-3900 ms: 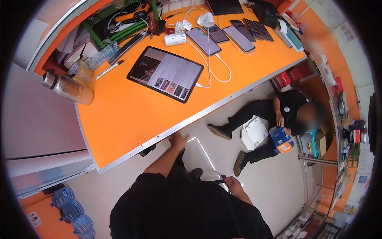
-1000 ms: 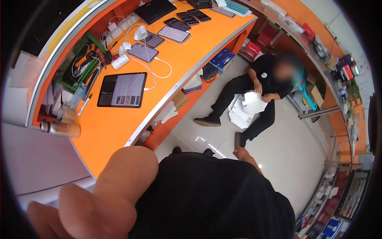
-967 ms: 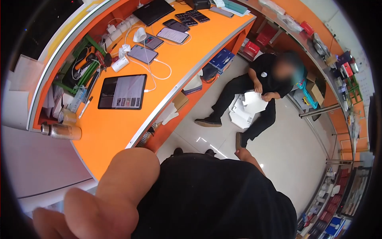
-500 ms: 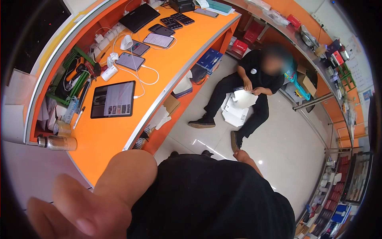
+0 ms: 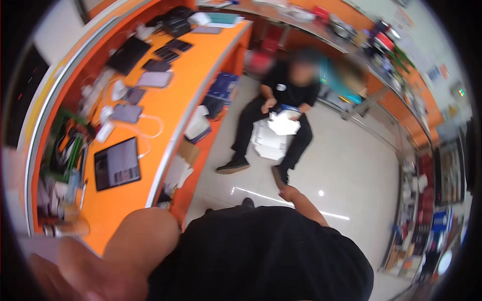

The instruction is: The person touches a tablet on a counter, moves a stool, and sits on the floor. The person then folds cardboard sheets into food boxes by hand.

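Observation:
My left hand (image 5: 93, 271) is raised close to the camera at the lower left, large and blurred. Its curled fingers are partly cut off by the dark image edge, and no object shows in it. The orange desk (image 5: 115, 200) lies beyond it, with a steel bottle (image 5: 73, 229) nearest. My right hand (image 5: 288, 192) is low at my right side, small in view above the tiled floor. Its fingers look closed; what they hold, if anything, is too small to make out. In the picture it overlaps the seated person's shoe (image 5: 280, 177).
On the desk are a tablet (image 5: 118, 163), several phones and white cables. A person (image 5: 291, 85) in black sits on the floor with white packaging (image 5: 269, 140) between their legs. Shelves (image 5: 422, 215) with goods line the right side.
My left hand has come up from beside the desk to near the camera. The black strap seen at my right hand no longer shows. The view has swung right, and the seated person now handles white packaging.

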The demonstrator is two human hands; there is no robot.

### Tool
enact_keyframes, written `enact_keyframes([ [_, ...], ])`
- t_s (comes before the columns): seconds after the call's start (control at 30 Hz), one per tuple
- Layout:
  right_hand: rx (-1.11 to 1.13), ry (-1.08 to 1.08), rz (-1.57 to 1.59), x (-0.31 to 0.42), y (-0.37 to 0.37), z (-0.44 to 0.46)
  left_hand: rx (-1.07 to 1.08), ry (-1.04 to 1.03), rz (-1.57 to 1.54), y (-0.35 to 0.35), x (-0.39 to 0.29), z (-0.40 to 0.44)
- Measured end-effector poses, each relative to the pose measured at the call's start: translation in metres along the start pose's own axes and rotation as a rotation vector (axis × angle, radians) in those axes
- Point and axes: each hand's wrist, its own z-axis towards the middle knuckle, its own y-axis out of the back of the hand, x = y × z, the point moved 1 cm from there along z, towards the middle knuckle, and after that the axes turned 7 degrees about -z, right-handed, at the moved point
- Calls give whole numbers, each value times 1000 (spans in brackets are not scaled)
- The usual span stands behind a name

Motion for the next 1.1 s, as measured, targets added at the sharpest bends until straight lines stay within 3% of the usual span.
enact_keyframes([
  [0.2,-122,-39,81,10,3,-8,60,36,-213,-12,41,7],
  [0.57,212,-350,214,-17,-55,-89,131,54,-430,-38,78,20],
  [0.7,70,-371,227,-50,-106,-84,151,64,-467,-43,87,18],
  [0.93,63,-409,302,-22,-73,-86,148,76,-468,-47,81,21],
  [1.1,-10,-272,243,5,-63,-68,164,30,-469,-64,80,19],
])
